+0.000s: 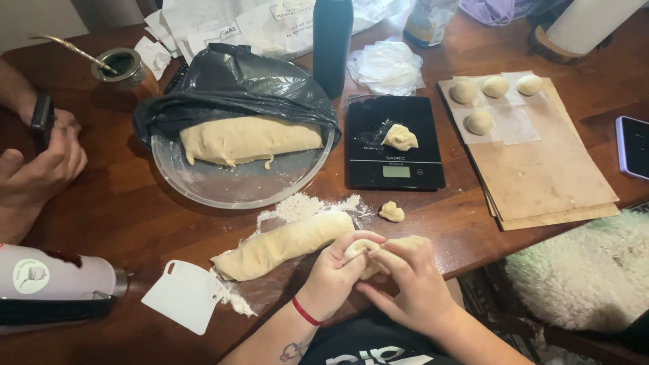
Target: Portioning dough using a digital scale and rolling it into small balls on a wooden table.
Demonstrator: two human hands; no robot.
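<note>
Dough piece, pale and small, pinched between both hands at the near table edge. Left hand curled around its left side, fingers closed on it, red band at the wrist. Right hand cupped over its right side, fingers folded on it too.

Just to the left, touching flour: long dough log lying slantwise on the wood. White plastic scraper flat beside the log's lower end. Small dough scrap just beyond the hands. Farther back, black kitchen scale bearing another dough lump. Clear round bowl left of the scale, holding a big dough mass half under a black plastic bag. Right of the scale, brown paper sheets carrying four dough balls. Dark bottle upright behind the scale.

At far left, another person's hand gripping a dark phone. Underneath everything, dark wooden table; fluffy white fleece off its right edge.
</note>
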